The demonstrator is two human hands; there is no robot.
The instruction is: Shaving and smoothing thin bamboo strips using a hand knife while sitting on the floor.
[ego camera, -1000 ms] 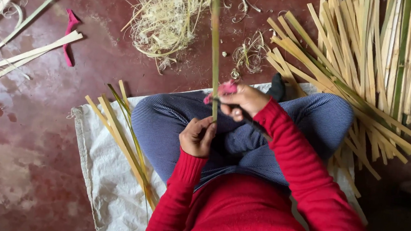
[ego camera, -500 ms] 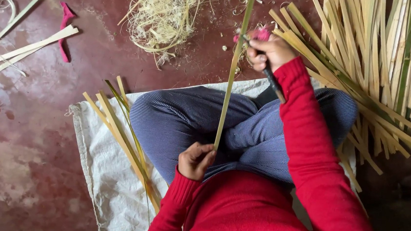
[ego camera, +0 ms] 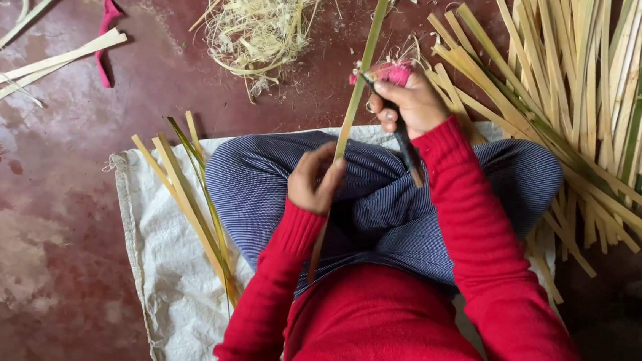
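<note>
The green bamboo strip [ego camera: 358, 92] runs from the lap toward twelve o'clock. The left hand [ego camera: 315, 178] is clamped on its lower part; the right hand [ego camera: 411, 103] grips a pink-handled knife [ego camera: 398, 125] against it. Shaving cleanly probably needs a shallow, steady blade. Curly pale shavings [ego camera: 261, 19] lie at eleven, flat stiff split slats [ego camera: 594, 110] at two, woven sack [ego camera: 154, 267] beneath.

No packages, labels, signs or screens visible.

Bare red floor [ego camera: 44, 204] open on the left; split bamboo pile [ego camera: 595, 95] crowds the right, shavings heap [ego camera: 261, 19] ahead, loose strips [ego camera: 189, 201] on white sack [ego camera: 161, 267].
</note>
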